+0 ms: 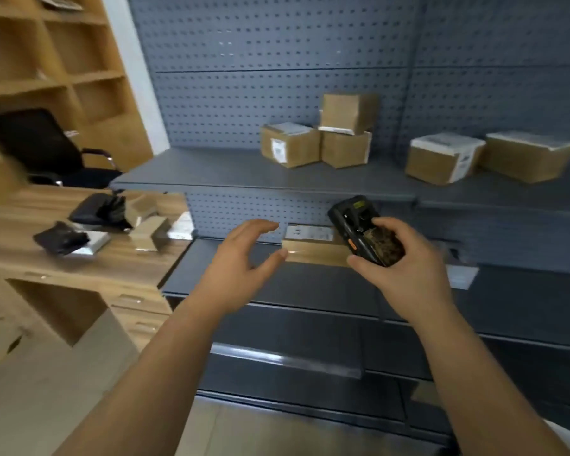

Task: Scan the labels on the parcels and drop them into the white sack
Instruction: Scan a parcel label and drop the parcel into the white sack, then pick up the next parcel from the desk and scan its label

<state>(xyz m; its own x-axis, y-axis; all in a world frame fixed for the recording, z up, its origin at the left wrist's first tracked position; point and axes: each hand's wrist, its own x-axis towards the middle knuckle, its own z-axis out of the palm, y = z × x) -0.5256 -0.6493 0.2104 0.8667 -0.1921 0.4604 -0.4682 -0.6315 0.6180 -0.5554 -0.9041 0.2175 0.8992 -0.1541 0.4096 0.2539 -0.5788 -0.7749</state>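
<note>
My right hand [405, 264] grips a black handheld scanner [364, 230] with an orange side button, held over the middle shelf. My left hand [244, 258] is spread, fingers straight, just left of a flat cardboard parcel [313, 250] with a white label that lies on the middle grey shelf [310, 284]; the thumb tip is at the parcel's left edge. Several more cardboard parcels stand on the upper shelf [211, 172]: a group of three [323, 139] and two to the right [441, 161]. No white sack shows, apart from a white edge at the bottom right corner.
A wooden desk [63, 258] on the left carries black pouches [99, 210] and small boxes [148, 227]. A black office chair [40, 146] stands behind it, before wooden cubby shelving [63, 60]. Grey pegboard [277, 60] backs the shelves. Lower shelves jut out below my arms.
</note>
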